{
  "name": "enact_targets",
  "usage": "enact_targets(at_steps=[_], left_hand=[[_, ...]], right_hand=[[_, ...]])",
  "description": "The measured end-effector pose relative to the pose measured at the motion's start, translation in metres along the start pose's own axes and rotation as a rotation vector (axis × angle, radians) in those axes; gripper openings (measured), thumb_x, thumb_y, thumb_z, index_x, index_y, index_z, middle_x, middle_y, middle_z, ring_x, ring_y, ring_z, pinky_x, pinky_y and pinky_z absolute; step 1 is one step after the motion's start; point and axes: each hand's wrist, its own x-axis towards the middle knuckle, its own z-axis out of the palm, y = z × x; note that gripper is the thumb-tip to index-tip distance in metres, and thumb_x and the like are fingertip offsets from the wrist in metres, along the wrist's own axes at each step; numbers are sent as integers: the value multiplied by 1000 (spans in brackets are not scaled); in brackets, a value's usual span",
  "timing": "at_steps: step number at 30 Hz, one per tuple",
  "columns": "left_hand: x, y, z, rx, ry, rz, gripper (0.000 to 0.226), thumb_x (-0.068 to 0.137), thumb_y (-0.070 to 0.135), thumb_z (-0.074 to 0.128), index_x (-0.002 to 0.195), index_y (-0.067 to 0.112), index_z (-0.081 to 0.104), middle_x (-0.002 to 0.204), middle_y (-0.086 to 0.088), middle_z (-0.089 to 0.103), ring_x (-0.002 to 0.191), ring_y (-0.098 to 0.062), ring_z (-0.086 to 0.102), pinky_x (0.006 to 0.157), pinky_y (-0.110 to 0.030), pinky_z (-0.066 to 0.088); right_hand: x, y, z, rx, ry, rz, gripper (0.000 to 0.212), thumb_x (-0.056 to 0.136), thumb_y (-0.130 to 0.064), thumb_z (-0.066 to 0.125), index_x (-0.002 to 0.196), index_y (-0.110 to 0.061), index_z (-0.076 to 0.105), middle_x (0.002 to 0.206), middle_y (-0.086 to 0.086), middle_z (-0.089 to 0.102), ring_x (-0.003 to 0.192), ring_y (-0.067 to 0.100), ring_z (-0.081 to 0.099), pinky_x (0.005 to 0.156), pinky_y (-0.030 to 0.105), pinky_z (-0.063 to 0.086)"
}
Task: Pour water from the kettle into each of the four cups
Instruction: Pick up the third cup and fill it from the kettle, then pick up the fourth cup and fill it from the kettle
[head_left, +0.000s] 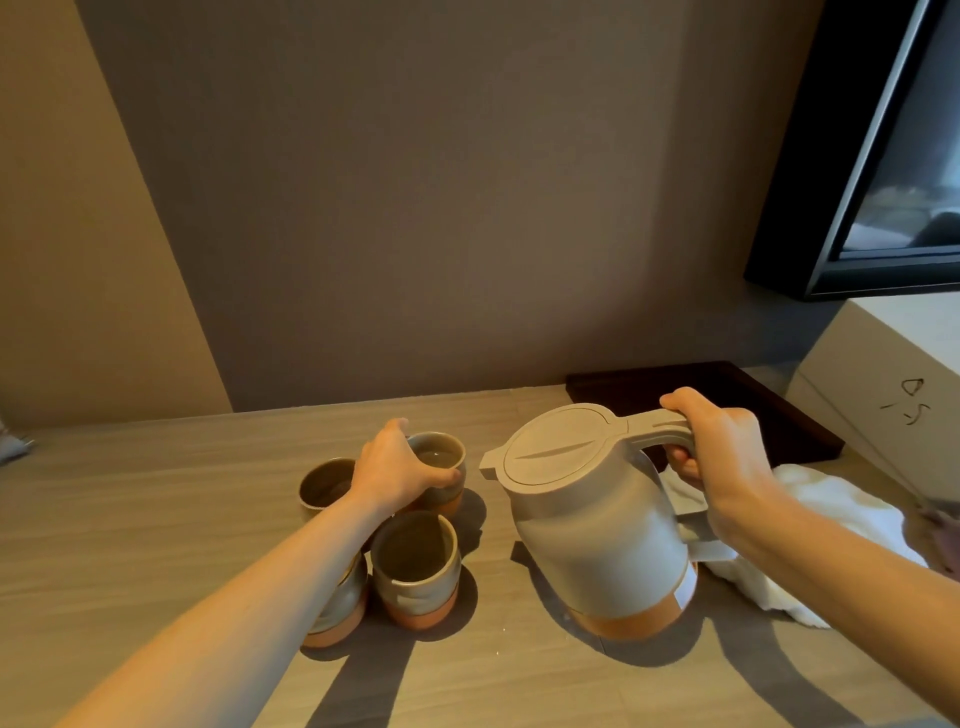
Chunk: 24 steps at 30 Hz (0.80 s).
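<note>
The right hand (722, 457) is gripping the kettle (597, 525) by its handle, fingers curled under the bar and thumb lying along the top. The kettle is tilting towards the cups, its base appearing lifted on one side over the counter (156, 519), right of centre. No water is showing at the spout.

The left hand (395, 467) is clasping the far cup (439, 473), fingers wrapped round its near wall, thumb at the far rim. That cup is standing closest to the spout and appears to be holding some liquid, though the level is hard to read. A second cup (324, 483) is sitting just left of it, partly behind the hand. A third cup (415, 566) is standing nearer the front edge, touching or almost touching a fourth cup (340, 603), which the left forearm is largely covering.

Judgement: pouring is in hand, with the held cup being served or steadied. The next move is calling for the spout to be brought over a rim and tipped slowly, the lid staying shut.

The cups are squat, handleless stoneware, glazed grey-green above a bare terracotta foot. The kettle is matte beige with a flat oval lid and an orange-brown base band. The counter is pale wood-grain. A dark tray (727, 400) is lying at the back, a white cloth (831, 525) behind the kettle.
</note>
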Motion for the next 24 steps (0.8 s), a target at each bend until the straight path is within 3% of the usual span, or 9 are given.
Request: enact_targets(at_steps=[6, 10, 15, 19, 22, 24], left_hand=[[-1, -4, 4, 186, -34, 60, 92, 64, 49, 84, 138, 11, 45, 127, -8, 60, 117, -23, 56, 86, -30, 47], [1, -7, 1, 201, -47, 46, 96, 61, 53, 84, 138, 9, 47, 125, -8, 62, 114, -23, 58, 87, -31, 50], [3, -13, -10, 229, -177, 78, 83, 60, 55, 84, 126, 14, 54, 119, -3, 63, 98, -13, 56, 85, -29, 52], [-2, -23, -19, 207, -174, 115, 91, 64, 54, 82, 139, 15, 47, 131, -4, 60, 115, -19, 58, 93, -30, 49], [-7, -35, -31, 119, -80, 111, 81, 74, 45, 78, 142, 18, 45, 132, -6, 59, 115, -19, 57, 95, -32, 46], [-8, -49, -41, 59, 6, 98, 72, 77, 40, 77, 139, 19, 48, 138, -4, 54, 127, -21, 49, 102, -36, 42]], right_hand=[[5, 9, 3, -33, 14, 24, 45, 79, -45, 61, 99, -5, 66, 92, 17, 66, 68, 18, 53, 60, 28, 42], [5, 10, 4, -37, -1, 30, 44, 81, -43, 61, 97, -3, 66, 87, 16, 64, 65, 18, 52, 60, 28, 41], [1, 8, 9, -53, -14, 23, 47, 75, -46, 62, 93, -3, 67, 87, 18, 64, 70, 23, 53, 63, 33, 43], [-6, 6, 14, -64, -25, 15, 45, 73, -49, 61, 84, -6, 69, 84, 18, 67, 70, 24, 55, 67, 37, 44], [-10, 4, 16, -54, -42, 11, 39, 80, -42, 61, 84, -4, 69, 84, 19, 67, 70, 23, 54, 66, 34, 43], [-13, 2, 18, -46, -47, 11, 39, 82, -41, 60, 87, -3, 68, 86, 18, 66, 71, 23, 53, 63, 32, 42]])
